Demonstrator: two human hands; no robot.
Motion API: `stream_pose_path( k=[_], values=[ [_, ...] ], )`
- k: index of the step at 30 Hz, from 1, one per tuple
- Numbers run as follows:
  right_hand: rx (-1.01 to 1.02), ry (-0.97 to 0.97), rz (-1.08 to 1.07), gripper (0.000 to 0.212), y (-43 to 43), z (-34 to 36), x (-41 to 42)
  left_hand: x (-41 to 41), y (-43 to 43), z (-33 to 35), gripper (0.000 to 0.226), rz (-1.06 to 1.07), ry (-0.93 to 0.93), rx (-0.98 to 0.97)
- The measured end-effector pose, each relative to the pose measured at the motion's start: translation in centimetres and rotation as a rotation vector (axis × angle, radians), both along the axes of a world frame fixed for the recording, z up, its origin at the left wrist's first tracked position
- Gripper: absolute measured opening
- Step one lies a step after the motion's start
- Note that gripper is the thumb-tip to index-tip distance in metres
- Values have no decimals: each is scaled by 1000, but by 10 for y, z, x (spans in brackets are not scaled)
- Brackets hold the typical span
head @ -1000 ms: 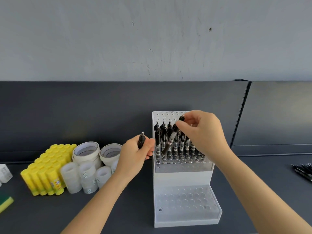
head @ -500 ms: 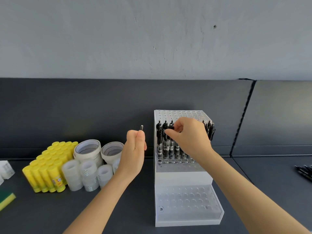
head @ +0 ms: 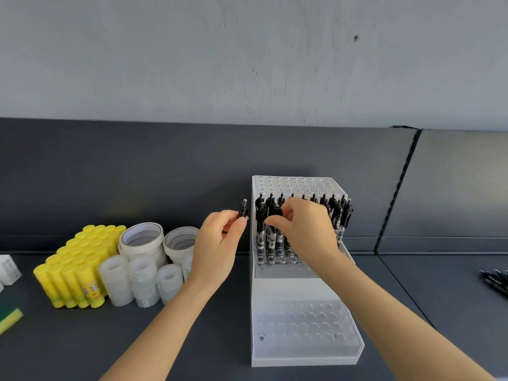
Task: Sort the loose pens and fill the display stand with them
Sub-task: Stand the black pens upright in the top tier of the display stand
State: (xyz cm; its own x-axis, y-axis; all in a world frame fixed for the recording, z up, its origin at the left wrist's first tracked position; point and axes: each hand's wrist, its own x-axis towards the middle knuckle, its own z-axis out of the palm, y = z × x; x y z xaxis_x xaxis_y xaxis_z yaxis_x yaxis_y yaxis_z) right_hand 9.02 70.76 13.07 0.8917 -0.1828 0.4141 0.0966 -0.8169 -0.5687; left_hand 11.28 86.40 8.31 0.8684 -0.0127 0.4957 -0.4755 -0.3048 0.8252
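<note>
The left hand (head: pixel 220 243) has its fingers (head: pixel 237 225) curled round one black pen (head: pixel 243 210), held upright just left of the display stand (head: pixel 302 294). The right hand (head: pixel 305 228) pinches the cap of a second pen (head: pixel 277 210) standing in the stand's upper tier, and it hides part of the rows there, so I cannot count those pens. The lower tier (head: pixel 302 325) shows only bare holes. More loose pens (head: pixel 496 280) lie far right on the worktop (head: pixel 137 345). To the left sit two rolls of masking tape (head: pixel 141 239), clear tape rolls (head: pixel 143 279) and a block of yellow glue sticks (head: pixel 79 265).
</note>
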Motion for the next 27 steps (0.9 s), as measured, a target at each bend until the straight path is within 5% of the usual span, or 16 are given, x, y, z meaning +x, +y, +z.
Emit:
stream_pose_path(
  k=[7,14,27],
  values=[
    [57,-55,-4,18,-6,1,-11,-8,-2,8,19,-26,-65,44],
    [307,-34,279,10,-9,24,-27,-11,-16,17,10,-103,-258,250],
    [-7,-185,7,17,-30,32,-28,-12,-11,11,34,-1,-294,512]
  ],
)
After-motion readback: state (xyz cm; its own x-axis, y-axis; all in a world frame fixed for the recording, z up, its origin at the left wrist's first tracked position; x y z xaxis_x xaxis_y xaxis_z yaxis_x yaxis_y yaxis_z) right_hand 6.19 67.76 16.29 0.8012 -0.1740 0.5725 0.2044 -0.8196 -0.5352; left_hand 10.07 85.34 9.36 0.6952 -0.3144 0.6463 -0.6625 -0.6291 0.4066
